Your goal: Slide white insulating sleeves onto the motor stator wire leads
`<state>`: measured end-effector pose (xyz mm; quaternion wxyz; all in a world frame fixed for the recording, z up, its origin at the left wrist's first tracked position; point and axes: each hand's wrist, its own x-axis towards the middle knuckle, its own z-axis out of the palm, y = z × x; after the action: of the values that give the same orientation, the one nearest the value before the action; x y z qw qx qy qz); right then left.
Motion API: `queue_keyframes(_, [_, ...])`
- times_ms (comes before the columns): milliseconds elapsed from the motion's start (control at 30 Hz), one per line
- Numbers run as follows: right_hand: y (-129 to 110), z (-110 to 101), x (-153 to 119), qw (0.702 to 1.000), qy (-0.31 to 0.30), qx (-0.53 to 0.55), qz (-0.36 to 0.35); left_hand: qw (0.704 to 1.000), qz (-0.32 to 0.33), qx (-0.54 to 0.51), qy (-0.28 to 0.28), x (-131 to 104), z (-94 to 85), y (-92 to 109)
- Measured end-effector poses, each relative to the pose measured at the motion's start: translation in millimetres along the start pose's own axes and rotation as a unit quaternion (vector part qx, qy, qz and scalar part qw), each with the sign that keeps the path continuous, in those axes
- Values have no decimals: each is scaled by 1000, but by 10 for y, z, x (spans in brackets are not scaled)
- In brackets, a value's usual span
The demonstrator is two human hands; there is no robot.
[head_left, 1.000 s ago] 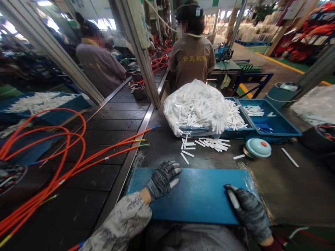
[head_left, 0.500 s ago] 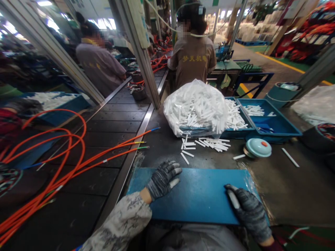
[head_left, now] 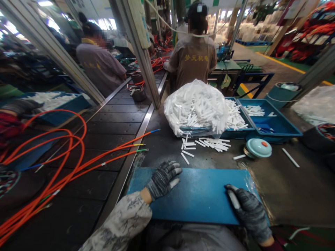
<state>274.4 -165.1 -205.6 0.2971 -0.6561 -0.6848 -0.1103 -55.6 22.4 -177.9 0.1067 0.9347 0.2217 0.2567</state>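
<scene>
A blue mat [head_left: 199, 195] lies along the near edge of the workbench. My left hand [head_left: 163, 179], in a grey striped glove, rests on its left part with the fingers stretched out and nothing held. On the mat's right end lies my right hand [head_left: 247, 211], gloved alike, its fingers extended and partly hidden by the hand's angle; nothing shows in it. Beyond the mat, loose white tubes [head_left: 216, 144] are scattered on the bench. A clear plastic bag [head_left: 196, 108] heaped with more white tubes stands behind them.
Orange cables [head_left: 78, 164] with coloured ends lie over the slatted conveyor [head_left: 112, 139] at left. Blue bins [head_left: 282, 129] hold short tubes. A pale blue round container [head_left: 258, 148] sits at right. A metal post [head_left: 146, 69] rises beside the conveyor. Two co-workers [head_left: 196, 59] [head_left: 96, 66] are farther off.
Both my hands stay where they were. The orange cables have shifted slightly on the conveyor. The co-worker ahead has moved the head and arm a little.
</scene>
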Motion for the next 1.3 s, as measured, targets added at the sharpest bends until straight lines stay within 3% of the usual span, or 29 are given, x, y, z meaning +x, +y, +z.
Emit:
queue_keyframes(1033, [-49,-43,76,999,9,-36,-32,1000,-20,3,-23,-17,-10,0])
queue_keyframes(1300, [22,15,-30,999,-5,-30,-21,998,-25,53,34,-40,66,-21])
